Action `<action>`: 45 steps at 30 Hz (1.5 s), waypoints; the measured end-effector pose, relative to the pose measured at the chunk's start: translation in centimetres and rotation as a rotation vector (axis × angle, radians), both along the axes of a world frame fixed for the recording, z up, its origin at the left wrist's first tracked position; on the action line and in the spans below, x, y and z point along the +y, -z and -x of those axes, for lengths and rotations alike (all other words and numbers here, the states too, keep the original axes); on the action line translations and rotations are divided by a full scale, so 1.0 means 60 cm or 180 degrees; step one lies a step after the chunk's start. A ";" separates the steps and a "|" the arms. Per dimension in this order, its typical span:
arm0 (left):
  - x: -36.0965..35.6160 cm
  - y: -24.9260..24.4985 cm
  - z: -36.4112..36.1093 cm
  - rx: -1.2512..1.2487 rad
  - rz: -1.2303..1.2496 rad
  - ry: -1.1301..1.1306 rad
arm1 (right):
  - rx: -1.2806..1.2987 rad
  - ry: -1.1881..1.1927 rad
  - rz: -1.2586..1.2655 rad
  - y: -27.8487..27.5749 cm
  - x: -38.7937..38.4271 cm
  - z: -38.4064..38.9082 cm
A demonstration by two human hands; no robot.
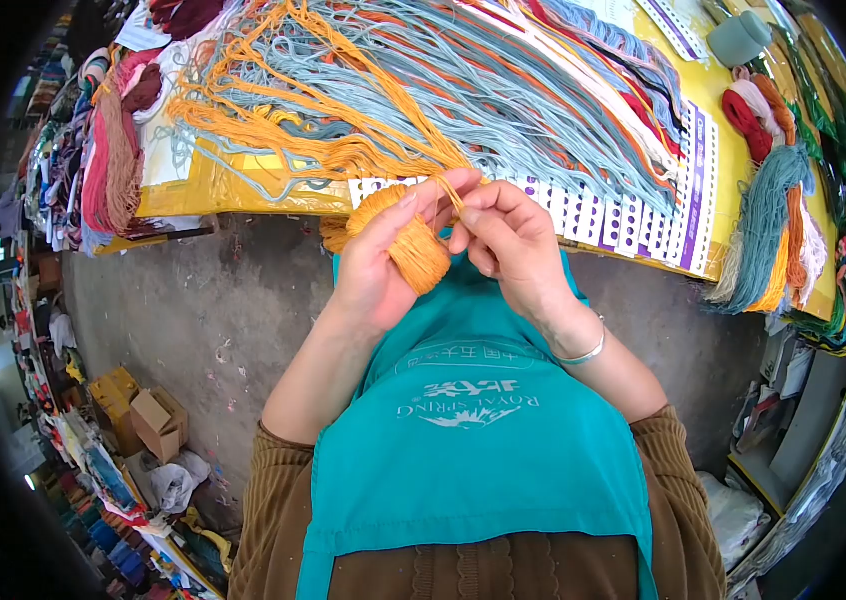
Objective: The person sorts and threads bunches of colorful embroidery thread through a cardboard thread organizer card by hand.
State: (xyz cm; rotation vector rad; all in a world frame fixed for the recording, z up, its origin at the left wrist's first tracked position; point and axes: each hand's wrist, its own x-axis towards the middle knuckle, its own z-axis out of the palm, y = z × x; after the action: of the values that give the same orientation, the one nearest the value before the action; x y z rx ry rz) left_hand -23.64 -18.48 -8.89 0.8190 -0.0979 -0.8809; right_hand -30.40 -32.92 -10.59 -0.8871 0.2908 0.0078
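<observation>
A thick bundle of orange yarn (417, 254) lies in my left hand (375, 262), whose fingers are wrapped round it near the table's front edge. Close beside it, my right hand (513, 238) pinches orange strands (452, 192) between thumb and fingers, just right of the left fingertips. Those strands run up to long orange threads (343, 155) spread on the table. Light blue threads (533, 140) lie across the table beyond both hands, mixed with orange, white and red ones.
The yellow table (243, 203) holds white and purple punched cards (701, 190). Skeins (773, 225) hang at its right edge, and pink and brown skeins (115, 150) at the left. A grey-green cup (740, 39) stands at the back right. Cardboard boxes (156, 422) sit at the lower left.
</observation>
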 end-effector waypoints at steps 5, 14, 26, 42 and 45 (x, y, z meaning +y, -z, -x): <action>-0.006 0.000 0.002 0.0043 -0.0031 0.0004 | 0.0063 -0.0133 0.0420 -0.016 0.010 -0.009; -0.004 0.005 0.003 0.0029 -0.0018 0.0137 | -0.0046 -0.0066 0.0698 0.003 0.025 -0.013; -0.007 0.005 0.004 0.0071 0.0020 0.0205 | 0.0096 0.0160 0.0553 0.000 0.031 -0.008; -0.005 0.009 0.006 -0.0073 -0.0163 -0.0195 | 0.0006 0.0405 -0.0538 0.000 0.014 0.010; -0.004 0.003 0.005 -0.0105 -0.0299 -0.0245 | 0.0202 0.0486 -0.1115 -0.005 0.007 0.012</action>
State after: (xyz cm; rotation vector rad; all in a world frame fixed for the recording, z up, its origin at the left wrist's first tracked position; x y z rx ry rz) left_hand -23.94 -18.73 -9.07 0.9193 -0.0540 -0.8041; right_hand -31.14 -32.53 -10.30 -0.5161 0.4021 -0.0533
